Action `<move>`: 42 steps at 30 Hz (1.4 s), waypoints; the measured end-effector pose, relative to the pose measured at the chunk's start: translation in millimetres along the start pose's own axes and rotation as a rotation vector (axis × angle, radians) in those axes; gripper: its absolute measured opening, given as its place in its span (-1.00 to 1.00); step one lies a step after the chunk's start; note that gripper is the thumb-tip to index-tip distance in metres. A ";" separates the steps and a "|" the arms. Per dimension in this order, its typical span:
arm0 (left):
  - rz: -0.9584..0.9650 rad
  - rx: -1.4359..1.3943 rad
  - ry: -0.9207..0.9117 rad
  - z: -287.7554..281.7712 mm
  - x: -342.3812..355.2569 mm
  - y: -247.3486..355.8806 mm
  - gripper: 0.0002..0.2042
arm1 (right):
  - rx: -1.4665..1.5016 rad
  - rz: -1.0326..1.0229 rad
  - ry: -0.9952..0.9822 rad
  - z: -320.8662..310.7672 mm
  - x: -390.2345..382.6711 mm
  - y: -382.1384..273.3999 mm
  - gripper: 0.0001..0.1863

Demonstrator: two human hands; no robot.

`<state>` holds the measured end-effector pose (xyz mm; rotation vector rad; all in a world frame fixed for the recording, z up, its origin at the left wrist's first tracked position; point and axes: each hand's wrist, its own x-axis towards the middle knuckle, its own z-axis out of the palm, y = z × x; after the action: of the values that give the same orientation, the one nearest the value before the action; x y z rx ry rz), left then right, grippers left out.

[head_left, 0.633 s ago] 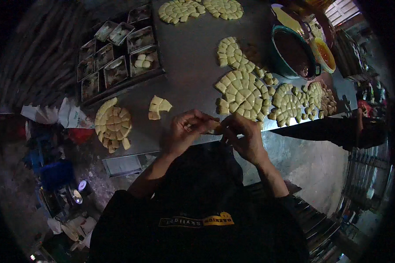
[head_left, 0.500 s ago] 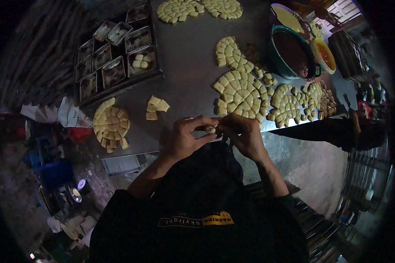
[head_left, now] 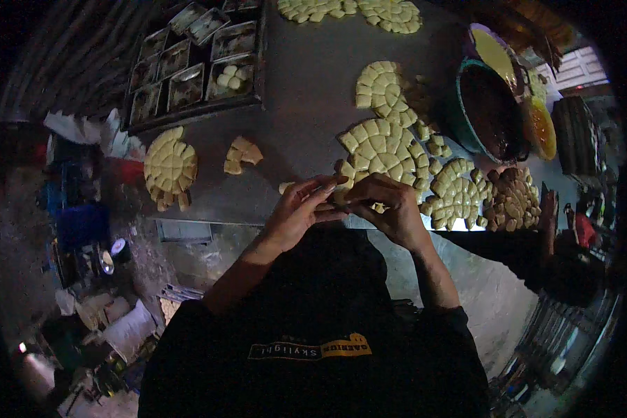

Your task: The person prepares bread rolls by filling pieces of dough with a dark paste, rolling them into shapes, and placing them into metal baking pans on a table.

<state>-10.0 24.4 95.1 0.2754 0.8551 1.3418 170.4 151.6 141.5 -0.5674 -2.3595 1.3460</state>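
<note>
In front of my body, over the table's near edge, my two hands meet at the fingertips. My left hand (head_left: 303,210) has its fingers stretched toward the right hand, with the thumb apart below. The fingers of my right hand (head_left: 390,207) are bent in a pinch, and a pale bit of dough (head_left: 379,207) shows under them. What lies between the fingertips is dark and hard to make out. A small dough piece (head_left: 284,187) lies just beyond my left hand. Past my right hand spreads a large round of cut dough pieces (head_left: 386,150).
On the left are a cut dough round (head_left: 171,167), a small dough cluster (head_left: 242,155) and a tray of metal tins (head_left: 186,87), one holding dough balls (head_left: 233,78). At right stand a green tub (head_left: 467,104), brownish dough pieces (head_left: 512,198) and another person's arm (head_left: 549,216).
My view has shifted, so the table's contents sit differently. The dough piece between my fingers no longer shows there. My left fingers have straightened, and a small dough piece now shows beyond that hand.
</note>
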 end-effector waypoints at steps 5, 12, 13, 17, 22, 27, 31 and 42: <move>0.129 0.565 -0.058 21.8 -6.0 9.4 -0.61 | 0.404 0.285 -0.166 -2.9 3.0 10.8 -0.84; 0.278 0.542 0.112 -7.6 -4.3 -20.9 -0.61 | -0.111 0.020 -0.163 14.9 13.5 6.1 -0.65; 0.321 0.419 0.121 -15.4 -4.9 -21.5 -0.64 | -0.160 -0.115 -0.123 23.3 12.6 7.3 -0.65; 0.373 0.234 0.235 -59.8 -9.0 -45.2 -0.70 | -0.330 -0.433 -0.166 46.4 15.7 -2.2 -0.64; 0.662 1.047 0.526 -57.4 -12.7 -34.6 -0.57 | -0.131 -0.201 -0.244 81.9 38.1 34.4 -0.62; 0.353 0.734 0.522 -81.9 -18.5 -10.9 -0.43 | 0.061 0.216 -0.365 105.1 84.8 113.2 -0.72; 0.363 0.473 0.577 -112.2 -36.6 16.6 -0.41 | 0.004 0.152 -0.204 128.9 88.3 114.0 -0.72; 0.443 0.487 0.533 -183.1 -70.2 1.8 -0.46 | 0.011 0.036 -0.196 149.8 88.4 79.6 -0.72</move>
<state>-134.3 -93.0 -0.9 0.5191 1.6476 1.6324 33.6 125.1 10.5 -0.4966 -2.5050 1.4915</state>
